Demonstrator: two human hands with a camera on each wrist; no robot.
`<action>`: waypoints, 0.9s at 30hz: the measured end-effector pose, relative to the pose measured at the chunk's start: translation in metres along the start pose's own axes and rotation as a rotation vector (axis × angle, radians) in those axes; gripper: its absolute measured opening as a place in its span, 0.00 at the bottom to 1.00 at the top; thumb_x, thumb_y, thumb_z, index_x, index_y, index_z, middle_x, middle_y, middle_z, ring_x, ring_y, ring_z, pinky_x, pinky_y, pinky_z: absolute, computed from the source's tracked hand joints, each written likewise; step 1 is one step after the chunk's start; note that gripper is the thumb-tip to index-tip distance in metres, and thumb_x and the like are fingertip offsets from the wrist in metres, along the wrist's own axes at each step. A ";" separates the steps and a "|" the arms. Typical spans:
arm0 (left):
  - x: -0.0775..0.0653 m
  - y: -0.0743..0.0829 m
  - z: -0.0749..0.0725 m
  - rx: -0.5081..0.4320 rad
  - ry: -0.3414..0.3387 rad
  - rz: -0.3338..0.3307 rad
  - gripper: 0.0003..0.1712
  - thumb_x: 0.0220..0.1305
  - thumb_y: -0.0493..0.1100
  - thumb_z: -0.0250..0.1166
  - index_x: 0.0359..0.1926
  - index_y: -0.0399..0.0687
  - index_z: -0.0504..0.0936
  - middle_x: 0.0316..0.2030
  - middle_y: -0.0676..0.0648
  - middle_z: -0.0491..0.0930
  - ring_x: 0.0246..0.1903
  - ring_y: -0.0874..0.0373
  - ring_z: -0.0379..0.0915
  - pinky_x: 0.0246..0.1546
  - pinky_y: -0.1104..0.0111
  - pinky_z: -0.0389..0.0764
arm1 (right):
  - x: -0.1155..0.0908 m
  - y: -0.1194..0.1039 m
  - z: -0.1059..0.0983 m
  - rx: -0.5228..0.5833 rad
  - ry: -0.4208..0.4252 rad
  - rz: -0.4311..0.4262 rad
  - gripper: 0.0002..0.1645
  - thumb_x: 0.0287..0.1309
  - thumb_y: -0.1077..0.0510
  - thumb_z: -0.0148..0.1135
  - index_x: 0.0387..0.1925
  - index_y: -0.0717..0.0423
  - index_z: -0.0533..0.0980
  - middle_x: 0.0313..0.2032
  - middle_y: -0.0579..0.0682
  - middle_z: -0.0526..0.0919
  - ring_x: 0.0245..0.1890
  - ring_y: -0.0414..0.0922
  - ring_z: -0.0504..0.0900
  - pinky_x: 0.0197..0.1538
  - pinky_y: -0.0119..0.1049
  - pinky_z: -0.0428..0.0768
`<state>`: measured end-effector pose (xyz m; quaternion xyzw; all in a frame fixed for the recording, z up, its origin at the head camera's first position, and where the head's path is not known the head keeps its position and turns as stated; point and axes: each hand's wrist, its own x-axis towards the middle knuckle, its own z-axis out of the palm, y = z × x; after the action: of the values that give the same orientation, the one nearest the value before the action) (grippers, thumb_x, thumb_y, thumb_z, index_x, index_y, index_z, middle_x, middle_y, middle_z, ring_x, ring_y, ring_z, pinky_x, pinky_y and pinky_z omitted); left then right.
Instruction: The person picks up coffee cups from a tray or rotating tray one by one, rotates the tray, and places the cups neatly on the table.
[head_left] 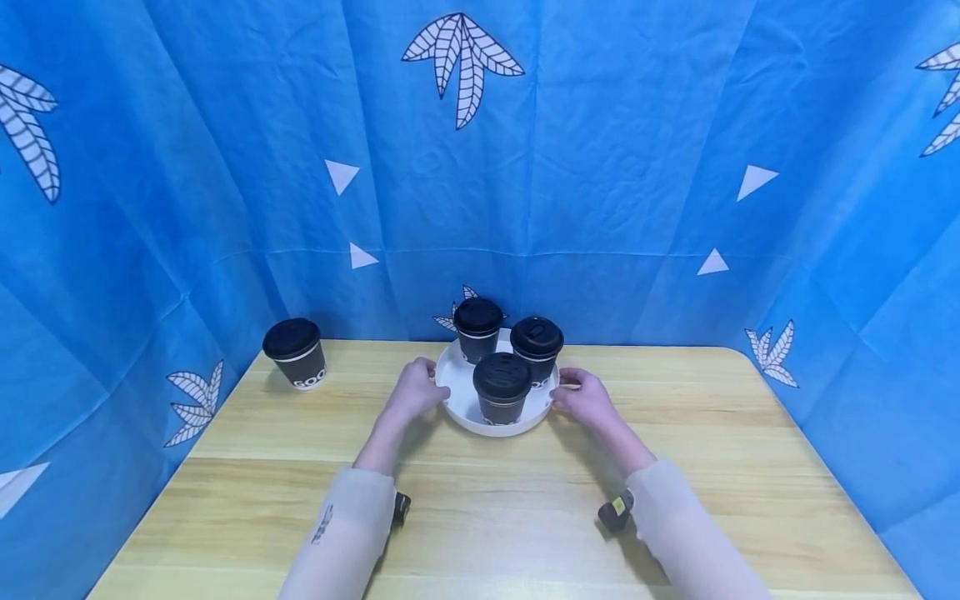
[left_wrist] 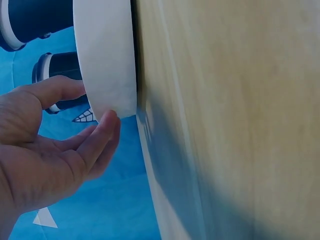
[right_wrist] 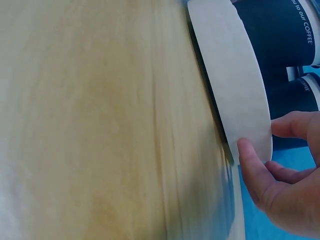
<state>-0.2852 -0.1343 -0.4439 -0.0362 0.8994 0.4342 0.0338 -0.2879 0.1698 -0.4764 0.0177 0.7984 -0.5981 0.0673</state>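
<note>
A round white tray [head_left: 462,408] carries three dark lidded paper coffee cups: one at the back [head_left: 478,342], one to the right [head_left: 537,354] and one in front [head_left: 502,400]. My left hand [head_left: 416,390] pinches the tray's left rim, thumb on the inner side and fingers against the outer wall, as the left wrist view shows. On the opposite side my right hand [head_left: 588,398] grips the rim the same way. A dark strip runs beneath the tray's wall [right_wrist: 230,75]; I cannot tell whether the tray touches the table. The cups stand upright.
Another dark lidded coffee cup [head_left: 300,358] stands at the back left corner of the wooden table [head_left: 495,517]. A blue curtain [head_left: 600,167] with leaf and triangle prints hangs along the table's back and sides.
</note>
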 end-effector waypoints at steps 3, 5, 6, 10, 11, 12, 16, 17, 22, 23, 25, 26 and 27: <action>-0.003 0.000 0.001 0.001 -0.003 0.001 0.36 0.59 0.32 0.68 0.67 0.25 0.67 0.61 0.28 0.74 0.61 0.37 0.73 0.66 0.49 0.76 | -0.003 0.000 0.001 0.003 -0.003 0.001 0.37 0.62 0.67 0.62 0.71 0.75 0.63 0.64 0.71 0.74 0.51 0.54 0.84 0.52 0.38 0.87; -0.004 0.001 0.002 0.004 -0.006 0.000 0.36 0.59 0.32 0.68 0.67 0.25 0.67 0.61 0.28 0.74 0.60 0.37 0.73 0.65 0.49 0.76 | -0.004 -0.001 0.002 0.009 0.000 0.006 0.38 0.61 0.68 0.63 0.71 0.75 0.63 0.64 0.71 0.73 0.52 0.55 0.84 0.51 0.37 0.87; -0.004 0.001 0.003 0.008 -0.007 0.002 0.36 0.59 0.32 0.68 0.67 0.24 0.67 0.61 0.28 0.74 0.60 0.37 0.73 0.65 0.49 0.76 | -0.005 -0.001 0.002 0.011 -0.003 0.005 0.39 0.61 0.68 0.64 0.71 0.75 0.63 0.64 0.71 0.73 0.53 0.56 0.84 0.52 0.37 0.87; -0.004 0.001 0.004 0.016 -0.003 0.006 0.37 0.58 0.31 0.68 0.67 0.24 0.67 0.61 0.28 0.74 0.61 0.36 0.73 0.66 0.48 0.75 | -0.008 -0.001 0.003 0.014 -0.008 0.005 0.41 0.60 0.67 0.64 0.72 0.75 0.61 0.65 0.72 0.72 0.57 0.61 0.82 0.55 0.39 0.86; -0.003 0.001 0.004 0.018 -0.002 0.007 0.37 0.58 0.31 0.68 0.67 0.23 0.67 0.61 0.28 0.74 0.61 0.36 0.73 0.66 0.48 0.76 | -0.008 -0.001 0.003 0.004 -0.009 0.004 0.41 0.60 0.67 0.65 0.72 0.74 0.61 0.65 0.71 0.72 0.59 0.61 0.81 0.56 0.40 0.86; -0.002 0.000 0.004 0.018 -0.002 0.006 0.37 0.58 0.31 0.68 0.67 0.24 0.67 0.61 0.28 0.74 0.61 0.36 0.73 0.66 0.48 0.76 | -0.009 -0.001 0.003 -0.007 -0.006 0.004 0.42 0.60 0.66 0.65 0.72 0.74 0.61 0.65 0.71 0.72 0.60 0.62 0.80 0.57 0.41 0.85; 0.002 -0.001 0.005 0.012 -0.004 -0.001 0.36 0.58 0.30 0.68 0.67 0.24 0.67 0.60 0.28 0.74 0.59 0.37 0.73 0.64 0.50 0.78 | -0.011 0.000 0.003 -0.026 0.001 0.010 0.43 0.60 0.65 0.67 0.73 0.74 0.61 0.65 0.71 0.73 0.59 0.61 0.80 0.57 0.43 0.85; 0.003 -0.001 0.005 0.012 -0.004 0.000 0.36 0.58 0.30 0.68 0.67 0.24 0.67 0.60 0.28 0.74 0.59 0.37 0.74 0.64 0.50 0.78 | -0.011 0.001 0.003 -0.018 0.004 0.014 0.43 0.59 0.65 0.67 0.73 0.74 0.61 0.64 0.70 0.73 0.58 0.60 0.81 0.56 0.42 0.86; 0.009 -0.004 0.004 0.014 -0.003 0.015 0.37 0.56 0.29 0.68 0.67 0.24 0.68 0.61 0.28 0.75 0.61 0.36 0.73 0.67 0.48 0.75 | -0.008 0.000 0.000 0.056 0.021 0.016 0.40 0.61 0.66 0.62 0.73 0.73 0.62 0.62 0.68 0.72 0.48 0.53 0.84 0.52 0.42 0.88; 0.010 -0.004 0.004 0.015 -0.004 0.019 0.37 0.56 0.28 0.67 0.68 0.24 0.67 0.61 0.28 0.74 0.62 0.36 0.72 0.67 0.48 0.75 | -0.007 -0.001 -0.001 0.063 0.028 0.010 0.39 0.62 0.67 0.61 0.73 0.73 0.62 0.62 0.68 0.72 0.47 0.53 0.84 0.52 0.43 0.88; 0.012 -0.004 0.003 0.016 -0.007 0.021 0.38 0.56 0.29 0.67 0.68 0.24 0.67 0.62 0.28 0.74 0.62 0.36 0.72 0.67 0.48 0.75 | -0.005 -0.003 -0.003 0.069 0.042 -0.008 0.37 0.65 0.67 0.58 0.73 0.72 0.62 0.63 0.68 0.72 0.48 0.55 0.84 0.53 0.45 0.87; 0.014 -0.004 0.003 0.021 -0.009 0.025 0.38 0.56 0.28 0.67 0.68 0.24 0.67 0.62 0.28 0.74 0.62 0.36 0.72 0.67 0.48 0.75 | -0.004 -0.004 -0.004 0.060 0.051 -0.020 0.36 0.66 0.67 0.57 0.73 0.72 0.62 0.64 0.68 0.72 0.49 0.56 0.83 0.54 0.46 0.87; 0.015 -0.005 0.003 0.024 -0.010 0.029 0.38 0.56 0.28 0.67 0.68 0.24 0.67 0.62 0.28 0.74 0.62 0.36 0.72 0.67 0.49 0.75 | -0.002 -0.006 -0.005 0.048 0.057 -0.031 0.35 0.67 0.66 0.57 0.73 0.71 0.62 0.64 0.68 0.72 0.51 0.58 0.83 0.55 0.47 0.86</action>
<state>-0.2996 -0.1354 -0.4506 -0.0205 0.9048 0.4240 0.0325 -0.2866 0.1732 -0.4695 0.0237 0.7855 -0.6174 0.0349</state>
